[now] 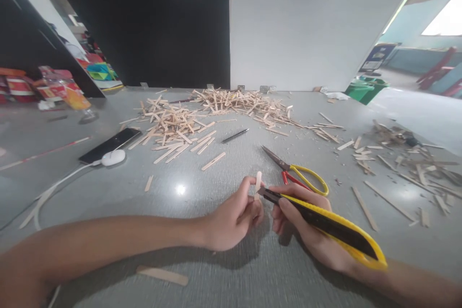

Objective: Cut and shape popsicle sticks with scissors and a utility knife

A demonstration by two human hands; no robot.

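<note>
Two hands at the grey worktop (108, 192): left hand (233, 219) fingers pinching a short wooden stick (258, 182) upright, right hand (306, 231) gripping a yellow utility knife (325, 224), blade touching the stick—trimming stage, steady pressure needed.

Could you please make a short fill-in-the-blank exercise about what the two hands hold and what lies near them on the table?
1. The left hand holds a short wooden ____ upright.
2. The right hand holds a yellow and black utility ____ against that piece.
3. Just behind the hands lie scissors with ____ handles.
4. Beside the phone lies a white ____ on a cable.

Missing words: stick; knife; yellow; charger
</note>
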